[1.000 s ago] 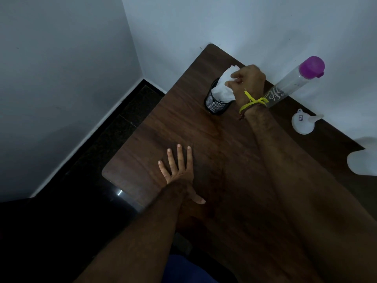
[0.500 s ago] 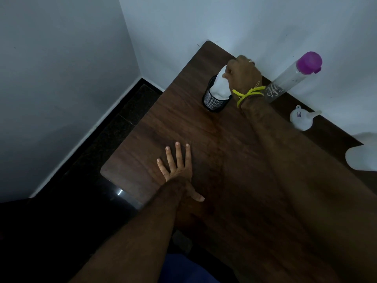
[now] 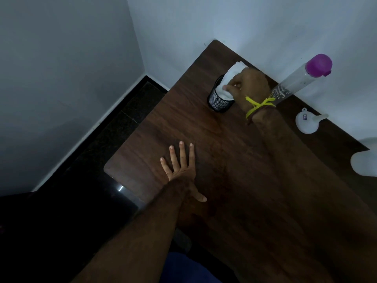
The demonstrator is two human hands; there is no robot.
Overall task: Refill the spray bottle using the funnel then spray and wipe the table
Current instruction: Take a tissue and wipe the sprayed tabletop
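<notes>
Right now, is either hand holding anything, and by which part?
The right hand pinches the white tissue near its lower middle, over the mesh cup. The left hand holds nothing; it rests flat on the table.

You see a dark brown wood-grain tabletop [image 3: 204, 139] carrying a black wire-mesh cup [image 3: 217, 100] stuffed with white crumpled tissue [image 3: 229, 78]. The clear plastic bottle [image 3: 295, 80] has a bright purple cap and dark lettering; the small plastic funnel [image 3: 307, 122] is white. A yellow knotted string [image 3: 259, 104] rings your right wrist.
</notes>
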